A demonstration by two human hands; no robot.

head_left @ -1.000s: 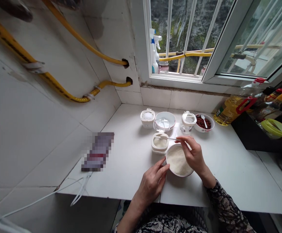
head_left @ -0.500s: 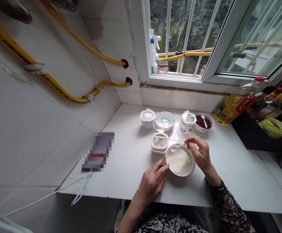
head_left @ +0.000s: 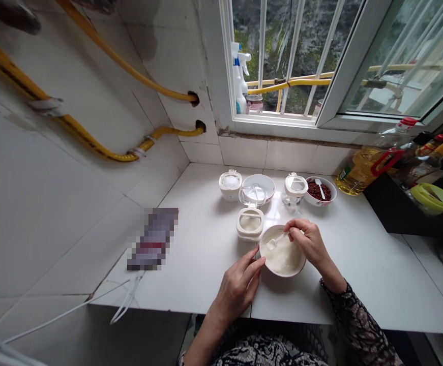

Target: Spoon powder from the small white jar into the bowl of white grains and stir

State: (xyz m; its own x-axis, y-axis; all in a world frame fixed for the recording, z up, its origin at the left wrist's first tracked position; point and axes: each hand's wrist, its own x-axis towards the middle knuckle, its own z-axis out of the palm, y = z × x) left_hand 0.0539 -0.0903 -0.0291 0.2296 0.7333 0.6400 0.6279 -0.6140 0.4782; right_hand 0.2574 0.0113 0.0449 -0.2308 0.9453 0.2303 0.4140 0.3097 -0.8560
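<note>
Fine white powder (head_left: 287, 259) is filling a round white ceramic bowl (head_left: 282, 275), which is standing near the front edge of the white tiled bench (head_left: 190, 274). The right hand (head_left: 308, 245) is holding at the bowl's 2 o'clock, its grip narrow, pinching the handle of a small white plastic spoon (head_left: 276, 240) whose tip is sitting in the powder. The left hand (head_left: 238, 290) is resting at 8 o'clock, its grip wide and loose; its fingertips (head_left: 257, 265) are lying at the rim, though whether they are touching it is hard to tell. From the bowl, an open white canister of pale powder (head_left: 249, 222) is standing at 11 o'clock, a white dish with a spoon inside (head_left: 264, 183) is sitting at 12 o'clock, and a shallow bowl of dark red beans (head_left: 331, 190) is sitting at 1 o'clock. A plastic bottle of yellow cooking oil (head_left: 356, 175) is standing further off at 2 o'clock.
</note>
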